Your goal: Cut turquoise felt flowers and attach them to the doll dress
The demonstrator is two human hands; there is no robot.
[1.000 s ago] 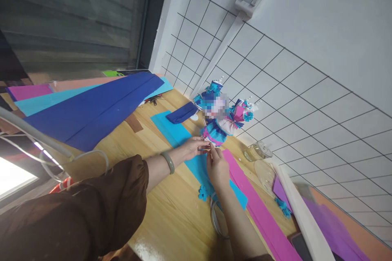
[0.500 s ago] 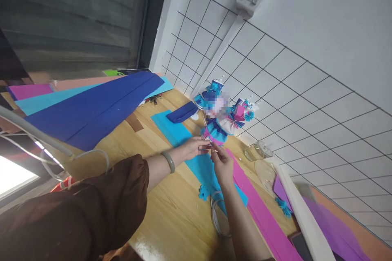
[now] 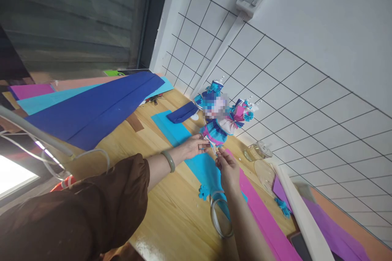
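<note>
A small figure in a pink, white and blue pleated paper dress (image 3: 217,132) leans at the middle of the wooden table (image 3: 165,212), its flared hem toward me. My left hand (image 3: 194,147), with a jade-like bangle at the wrist, has its fingers closed at the hem's lower left edge. Just right of it, my right hand (image 3: 229,166) is pinched near the hem; what sits between its fingertips is too small to make out. Beneath both hands lies a bright blue paper strip (image 3: 202,167). Behind stands a second figure in a blue paper dress (image 3: 212,89).
A pink paper strip (image 3: 260,208) runs along the right. Nearby are a glass jar (image 3: 257,151), a roll of clear tape (image 3: 214,222) and a blue paper flower (image 3: 203,192). Dark blue paper (image 3: 101,106) is spread at left. A wire grid (image 3: 275,85) covers the wall.
My right hand has moved slightly right and down, away from my left fingers. My left hand stays at the hem, and more of the skirt's lower edge shows.
</note>
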